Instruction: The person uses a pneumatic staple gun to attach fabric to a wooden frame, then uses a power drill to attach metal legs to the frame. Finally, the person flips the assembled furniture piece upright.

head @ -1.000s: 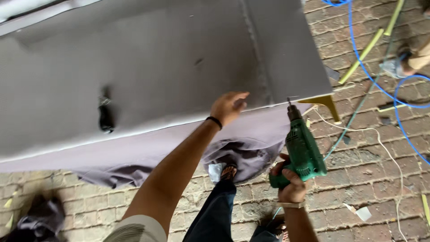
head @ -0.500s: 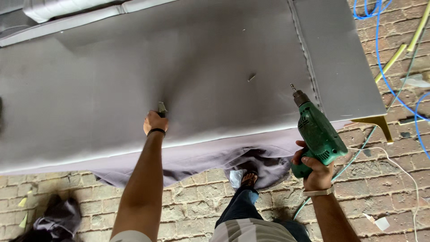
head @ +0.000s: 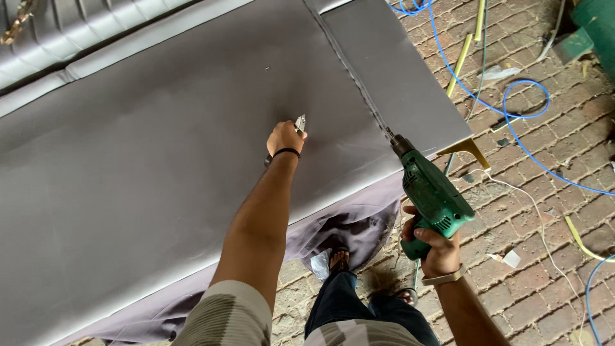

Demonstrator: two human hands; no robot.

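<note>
A large grey upholstered sofa panel (head: 160,166) lies in front of me, its loose grey fabric hanging off the near edge. My left hand (head: 284,136) rests on the panel, closed around a small metal tool (head: 300,122) whose tip pokes out above the fist. A black band circles that wrist. My right hand (head: 430,245) grips the handle of a green electric drill (head: 433,195), held beside the panel's near edge. The drill bit points up at the stitched seam (head: 359,83) that runs across the panel.
The floor is red brick (head: 538,211). Blue cables (head: 525,109), a white cord and yellow strips lie on it to the right. A yellow leg (head: 471,148) sticks out at the panel's corner. My sandalled feet (head: 339,259) stand by the hanging fabric.
My left hand slid from the panel's near edge to the small tool farther in and closed on it. The view shifted, and the drill bit now sits nearer the seam.
</note>
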